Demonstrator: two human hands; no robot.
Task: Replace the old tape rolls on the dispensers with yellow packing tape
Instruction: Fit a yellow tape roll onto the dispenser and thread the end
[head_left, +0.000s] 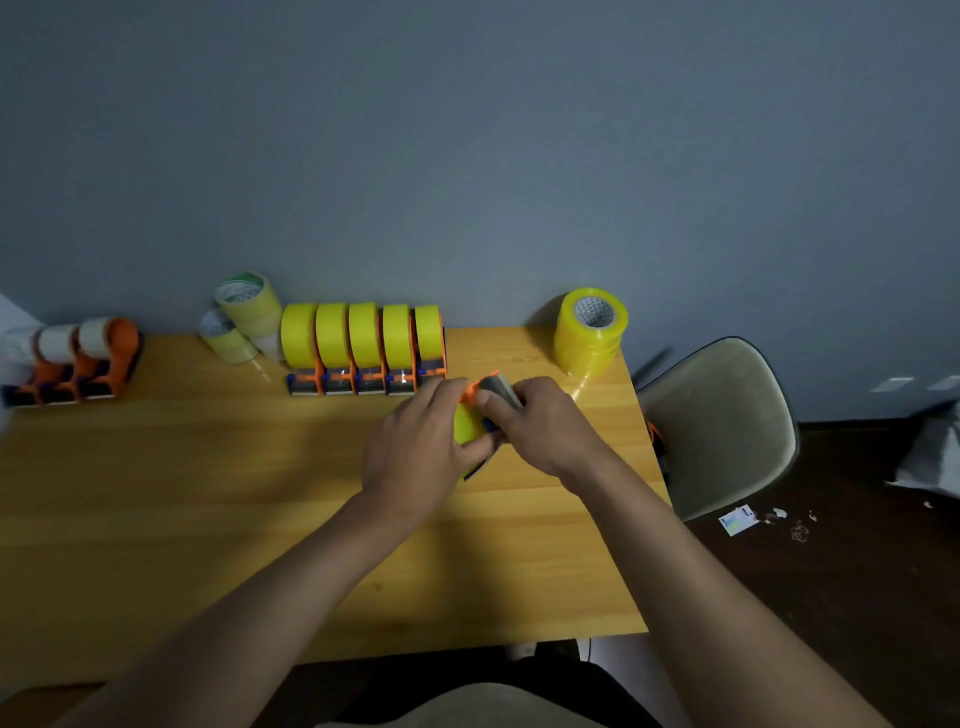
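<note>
Table (156, 519) against wall (467, 130). Row of five loaded dispensers (366, 348) at table's back centre. Loose tape rolls (239, 317) just left of row. Three more dispensers (78, 358) at far left. Stack of rolls (589, 332) at back right corner. Chair (722, 426) right of table.

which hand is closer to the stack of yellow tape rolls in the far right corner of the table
The right hand. It grips the dispenser just short of the stack of yellow tape rolls, below and left of it in view. The left hand holds the same dispenser from the other side, farther left.
</note>
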